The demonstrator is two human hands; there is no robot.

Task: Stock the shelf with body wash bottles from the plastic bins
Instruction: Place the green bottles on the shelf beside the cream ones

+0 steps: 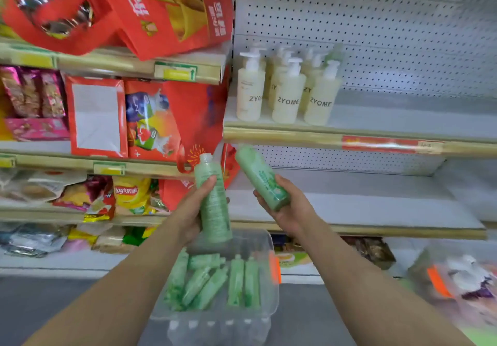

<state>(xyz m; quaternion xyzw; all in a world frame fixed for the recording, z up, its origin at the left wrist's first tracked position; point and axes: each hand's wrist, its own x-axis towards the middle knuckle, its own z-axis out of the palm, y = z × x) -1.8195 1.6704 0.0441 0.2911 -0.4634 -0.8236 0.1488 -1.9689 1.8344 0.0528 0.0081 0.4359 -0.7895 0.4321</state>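
Transfer step is judged to be in hand: two bottles are lifted clear of the bin and not yet set on a shelf. A pale green plastic body wash bottle (213, 203) is gripped near upright in the left hand (192, 211), fingers curled round its body, cap end up. A second pale green plastic bottle (262, 177) is gripped in the right hand (289, 207), tilted with its top leaning up and left. Both are held in front of the bare white middle shelf (376, 200), just below the front edge of the white upper shelf (403, 122). More green bottles (209, 284) are seen lying loose in the clear plastic bin (265, 243) below the hands, so much stock is judged left. Next move is judged to call for both bottles to be carried forward and stood upright on a shelf, the tilted one righted first, labels faced out. On the upper shelf a cluster of cream pump-top bottles (287, 95) is stood at the left end, "ZYOME" readable on the front ones. Print on the green bottles is too blurred to be read. On the left, "Lay's" is made out on a yellow crisp bag (131, 195); large red gift bags (161, 9) carry writing that cannot be read. A red price strip (390, 144) is fixed to the upper shelf edge, text illegible. A second clear bin (457, 278) is blurred at right, contents unclear.
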